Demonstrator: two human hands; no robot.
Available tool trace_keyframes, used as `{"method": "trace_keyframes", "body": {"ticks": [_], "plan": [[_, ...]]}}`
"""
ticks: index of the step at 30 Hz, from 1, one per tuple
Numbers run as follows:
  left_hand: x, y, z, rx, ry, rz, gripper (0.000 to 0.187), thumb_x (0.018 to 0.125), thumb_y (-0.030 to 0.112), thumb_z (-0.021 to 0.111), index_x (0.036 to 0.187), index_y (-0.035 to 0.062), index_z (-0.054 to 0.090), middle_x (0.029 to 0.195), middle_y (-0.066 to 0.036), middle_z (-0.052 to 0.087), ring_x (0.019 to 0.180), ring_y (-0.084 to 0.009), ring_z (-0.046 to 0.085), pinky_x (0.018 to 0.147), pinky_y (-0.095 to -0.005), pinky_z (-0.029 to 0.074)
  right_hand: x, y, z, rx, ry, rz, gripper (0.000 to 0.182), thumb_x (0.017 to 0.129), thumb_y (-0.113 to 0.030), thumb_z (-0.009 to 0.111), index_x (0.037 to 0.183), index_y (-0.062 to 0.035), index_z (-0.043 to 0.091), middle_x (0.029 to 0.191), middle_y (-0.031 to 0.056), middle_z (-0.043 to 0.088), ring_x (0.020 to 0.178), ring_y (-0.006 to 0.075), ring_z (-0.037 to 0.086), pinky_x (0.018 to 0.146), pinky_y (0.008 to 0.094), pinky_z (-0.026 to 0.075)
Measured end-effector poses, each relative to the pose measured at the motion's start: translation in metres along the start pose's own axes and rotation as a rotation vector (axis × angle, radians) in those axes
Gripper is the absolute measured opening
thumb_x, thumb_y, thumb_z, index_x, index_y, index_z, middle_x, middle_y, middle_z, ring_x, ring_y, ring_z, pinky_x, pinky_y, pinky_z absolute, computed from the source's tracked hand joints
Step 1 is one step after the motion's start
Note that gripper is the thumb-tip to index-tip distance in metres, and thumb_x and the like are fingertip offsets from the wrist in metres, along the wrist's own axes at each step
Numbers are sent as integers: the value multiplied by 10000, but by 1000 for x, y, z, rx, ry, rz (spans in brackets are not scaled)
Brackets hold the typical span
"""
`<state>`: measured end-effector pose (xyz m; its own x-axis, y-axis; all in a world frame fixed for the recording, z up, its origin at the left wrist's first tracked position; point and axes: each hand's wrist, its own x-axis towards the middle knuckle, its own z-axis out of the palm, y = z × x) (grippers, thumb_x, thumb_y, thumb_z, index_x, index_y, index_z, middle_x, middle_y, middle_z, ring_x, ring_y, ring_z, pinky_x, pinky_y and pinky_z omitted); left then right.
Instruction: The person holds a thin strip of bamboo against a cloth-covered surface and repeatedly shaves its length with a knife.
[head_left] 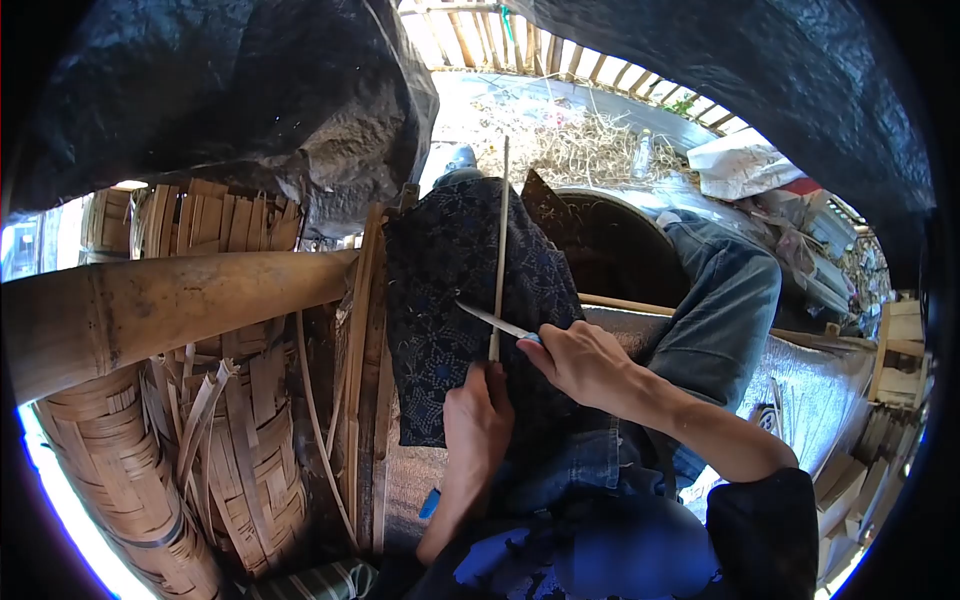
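Note:
My left hand (477, 408) is closed around the near end of a thin pale bamboo strip (502, 240), which points away from me over my lap. In my right hand (580, 365) is a knife (495, 320) with a bluish handle, its fingers wrapped round the grip. The blade lies across the strip, a short way beyond my left hand, its tip pointing left. Beneath both is a dark blue patterned cloth (430, 290) draped over my leg.
At left, a thick bamboo pole (180, 300) juts in above woven bamboo baskets (120, 470). My jeans-clad knee (725, 300) is bent at right, beside a dark round container (620, 250). Dark plastic sheeting (220, 90) hangs overhead. Straw shavings (580, 145) litter the ground ahead.

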<state>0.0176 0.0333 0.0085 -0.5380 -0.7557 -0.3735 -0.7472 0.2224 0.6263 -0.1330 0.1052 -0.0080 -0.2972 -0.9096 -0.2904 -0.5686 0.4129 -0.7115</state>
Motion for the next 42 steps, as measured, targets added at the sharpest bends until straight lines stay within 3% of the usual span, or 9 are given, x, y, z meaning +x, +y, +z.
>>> {"method": "trace_keyframes", "body": {"ticks": [14, 17, 19, 23, 33, 35, 38, 40, 42], "plan": [[-10, 5, -1, -40, 36, 38, 201, 929, 131, 480, 866, -26, 589, 677, -250, 604, 625, -389, 629, 516, -405, 455, 49, 13, 18, 19, 204, -39, 516, 971, -351, 451, 581, -19, 512, 475, 166, 532, 431, 337, 567, 413, 415, 451], [-10, -3, -5, -76, 0, -5, 211, 934, 136, 469, 873, -25, 591, 599, -180, 581, 479, -270, 578, 457, -353, 404, 51, 17, 8, 120, 168, -89, 461, 958, -320, 488, 622, -4, 502, 479, 200, 497, 432, 382, 531, 410, 446, 407], [-7, -2, -11, -462, -103, -267, 279, 946, 195, 474, 806, -13, 596, 548, -37, 487, 459, -91, 425, 434, -289, 325, 37, 15, 7, 122, 127, -98, 460, 958, -314, 489, 616, -5, 504, 479, 200, 495, 431, 380, 530, 412, 455, 400], [-3, -9, -8, -481, -102, -255, 310, 954, 222, 466, 792, -8, 594, 544, -5, 475, 467, -80, 424, 441, -269, 309, 5, 7, 3, 65, -19, -70, 469, 957, -336, 483, 618, -12, 498, 482, 198, 499, 454, 395, 534, 420, 468, 397], [-12, -12, -2, -204, 24, -43, 230, 925, 147, 489, 825, -13, 620, 526, -111, 501, 454, -144, 472, 457, -321, 351, 19, 6, 20, -44, 121, -89, 504, 965, -374, 464, 610, -22, 521, 457, 147, 514, 372, 309, 525, 364, 410, 415], [-18, -13, -1, -203, 26, -16, 223, 923, 141, 490, 823, -12, 619, 525, -101, 494, 452, -139, 468, 456, -322, 348, 42, 12, 16, 43, 139, 55, 495, 972, -353, 456, 619, -17, 538, 449, 142, 514, 365, 305, 525, 360, 397, 425], [-20, -13, -8, -292, -77, -131, 237, 944, 160, 478, 839, -8, 606, 524, -38, 469, 436, -95, 426, 428, -285, 323, 59, 22, 12, 53, 162, -45, 495, 980, -340, 443, 618, -17, 540, 443, 146, 501, 351, 294, 509, 353, 397, 399], [-12, -13, -14, -640, -175, -312, 297, 968, 258, 475, 830, 16, 579, 554, 29, 456, 420, -33, 376, 371, -203, 265, 54, 20, 8, 51, 201, -155, 502, 981, -339, 439, 608, -13, 520, 444, 159, 485, 359, 310, 502, 358, 413, 375], [-8, -9, -22, -677, -175, -338, 306, 975, 270, 465, 840, 16, 569, 557, 36, 447, 418, -24, 362, 369, -193, 254, 35, 12, 4, 79, 21, -131, 501, 976, -338, 448, 597, -16, 505, 447, 171, 479, 377, 339, 507, 378, 439, 387]]}}
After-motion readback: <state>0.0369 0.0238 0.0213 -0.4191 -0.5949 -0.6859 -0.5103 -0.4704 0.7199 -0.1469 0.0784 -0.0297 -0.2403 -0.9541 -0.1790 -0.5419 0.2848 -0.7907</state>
